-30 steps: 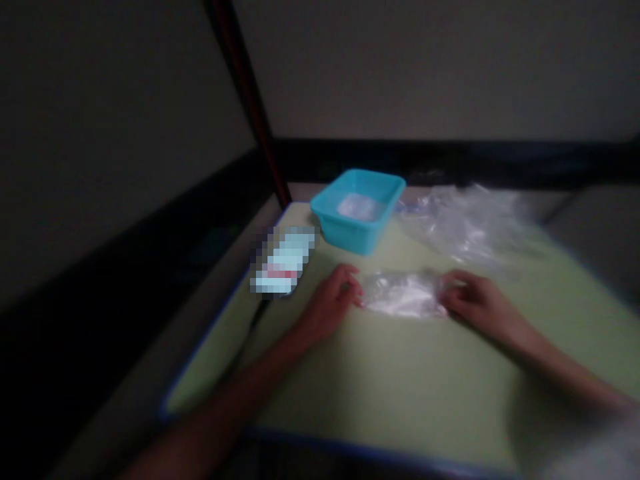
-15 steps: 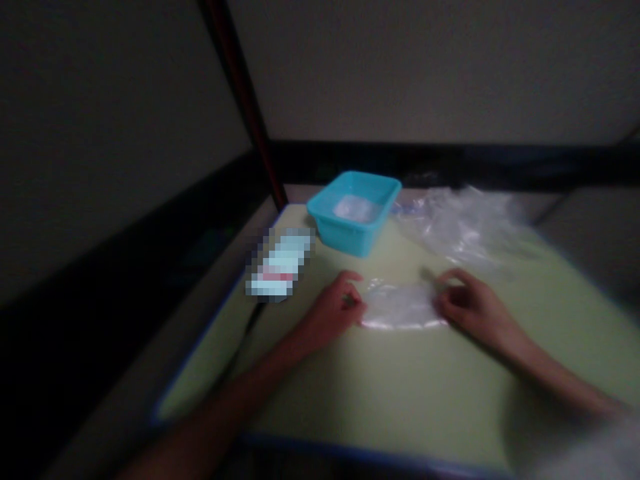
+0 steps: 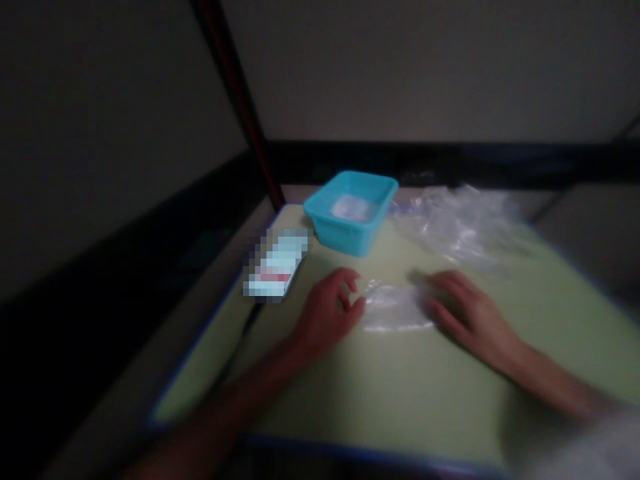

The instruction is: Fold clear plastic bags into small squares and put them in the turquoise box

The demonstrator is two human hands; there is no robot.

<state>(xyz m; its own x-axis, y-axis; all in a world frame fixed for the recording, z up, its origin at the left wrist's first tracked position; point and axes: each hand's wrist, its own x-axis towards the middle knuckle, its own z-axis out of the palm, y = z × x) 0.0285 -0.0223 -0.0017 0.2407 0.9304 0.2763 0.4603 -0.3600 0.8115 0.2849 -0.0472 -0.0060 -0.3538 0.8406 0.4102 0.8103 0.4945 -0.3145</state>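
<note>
A small clear plastic bag (image 3: 395,309) lies flat on the pale yellow-green table, with a shiny strip along its near edge. Beside its left end is my left hand (image 3: 333,303), its fingers bent and the thumb apart from them. My right hand (image 3: 465,310) rests over the bag's right end, fingers stretched forward and thumb apart. Its fingertips are blurred, and they cover that end of the bag. Neither hand is visibly gripping anything.
A turquoise basket (image 3: 345,233) with something whitish inside stands behind the bag. Crumpled clear plastic (image 3: 463,223) lies at the back right. On the left is a pixelated phone-like device (image 3: 277,263) with a dark cable (image 3: 247,327). The table (image 3: 380,400) has blue edging.
My right hand has loosened from a pinch-like curl and moved slightly left over the bag's end. The gap between my left thumb and fingers has widened.
</note>
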